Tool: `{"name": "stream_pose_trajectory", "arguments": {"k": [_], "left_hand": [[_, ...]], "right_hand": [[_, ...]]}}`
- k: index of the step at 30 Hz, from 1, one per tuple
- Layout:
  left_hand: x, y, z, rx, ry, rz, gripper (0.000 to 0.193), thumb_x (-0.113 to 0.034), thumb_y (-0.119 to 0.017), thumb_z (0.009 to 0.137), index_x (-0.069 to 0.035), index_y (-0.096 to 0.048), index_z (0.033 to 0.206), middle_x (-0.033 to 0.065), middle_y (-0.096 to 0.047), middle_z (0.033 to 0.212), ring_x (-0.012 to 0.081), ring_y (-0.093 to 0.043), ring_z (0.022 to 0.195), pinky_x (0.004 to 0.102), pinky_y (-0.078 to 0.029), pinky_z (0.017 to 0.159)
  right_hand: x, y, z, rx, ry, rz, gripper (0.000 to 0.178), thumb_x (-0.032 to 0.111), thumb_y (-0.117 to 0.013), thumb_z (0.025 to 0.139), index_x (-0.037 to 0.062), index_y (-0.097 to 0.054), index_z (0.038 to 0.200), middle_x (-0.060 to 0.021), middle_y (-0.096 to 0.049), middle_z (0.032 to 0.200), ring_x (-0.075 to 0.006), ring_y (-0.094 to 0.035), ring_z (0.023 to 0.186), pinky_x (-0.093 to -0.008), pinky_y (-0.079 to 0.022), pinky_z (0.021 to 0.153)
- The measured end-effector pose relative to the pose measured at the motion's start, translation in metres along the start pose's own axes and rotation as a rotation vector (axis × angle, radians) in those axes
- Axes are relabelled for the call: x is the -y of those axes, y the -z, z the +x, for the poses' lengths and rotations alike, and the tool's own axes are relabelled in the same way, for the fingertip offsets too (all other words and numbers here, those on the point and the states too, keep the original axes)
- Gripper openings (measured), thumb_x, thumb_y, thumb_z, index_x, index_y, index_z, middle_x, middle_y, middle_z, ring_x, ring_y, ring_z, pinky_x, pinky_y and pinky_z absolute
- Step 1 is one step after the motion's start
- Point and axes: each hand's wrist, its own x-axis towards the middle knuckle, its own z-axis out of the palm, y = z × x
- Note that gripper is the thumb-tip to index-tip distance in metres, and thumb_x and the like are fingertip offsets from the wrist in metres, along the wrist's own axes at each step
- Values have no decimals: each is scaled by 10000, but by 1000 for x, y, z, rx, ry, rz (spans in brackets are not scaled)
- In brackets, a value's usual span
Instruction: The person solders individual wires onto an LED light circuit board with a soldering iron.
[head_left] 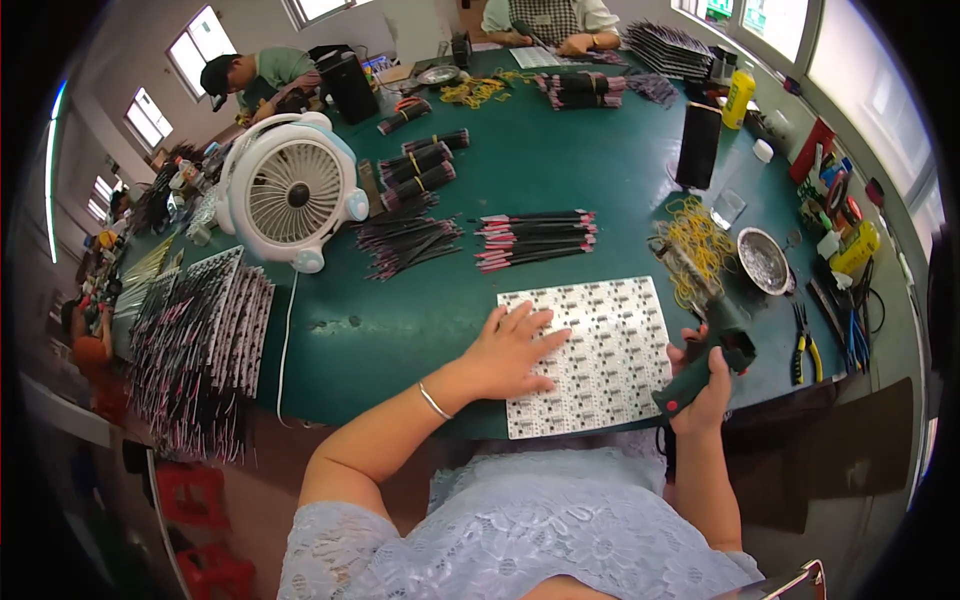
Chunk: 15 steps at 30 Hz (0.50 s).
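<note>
My left hand [508, 357] lies with its fingers spread on the left part of a white circuit board panel [615, 350], which is covered in rows of small dark parts. The panel rests at the near edge of the green table. In my right hand [706, 395] is a dark green soldering gun [735, 343], gripped by its handle at the panel's right side. Its metal front end points away from me, over a loose heap of yellow wire [697, 235]. Beyond the panel, black and red wires [535, 240] lie in rows, with a looser pile of wires [410, 238] beside them.
A white fan [295, 190] stands at the left, behind stacked wired panels [205, 345]. To the right are a metal bowl [763, 262], a glass [728, 208], yellow-handled pliers [806, 350] and an upright phone [698, 147]. Two people work across the table, near bundled wires [580, 90].
</note>
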Motion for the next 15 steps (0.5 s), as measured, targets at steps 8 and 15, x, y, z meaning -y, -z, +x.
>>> {"name": "stream_pose_trajectory", "arguments": {"k": [8, 15], "left_hand": [[10, 4, 28, -108, -78, -119, 686, -474, -645, 802, -180, -432, 1384, 110, -396, 1406, 321, -288, 1349, 553, -177, 1093], [191, 73, 58, -570, 296, -132, 350, -272, -707, 769, -64, -648, 1045, 132, -629, 1066, 337, -572, 1029, 437, -457, 892]], "right_hand": [[-20, 12, 51, -12, -40, -160, 361, 313, -456, 957, 23, -493, 1168, -131, -593, 1034, -177, -589, 708, -356, -478, 876], [-16, -11, 43, 25, -55, -139, 368, 293, -475, 947, 16, -438, 1185, -142, -566, 1079, -170, -554, 584, -491, -478, 926]]}}
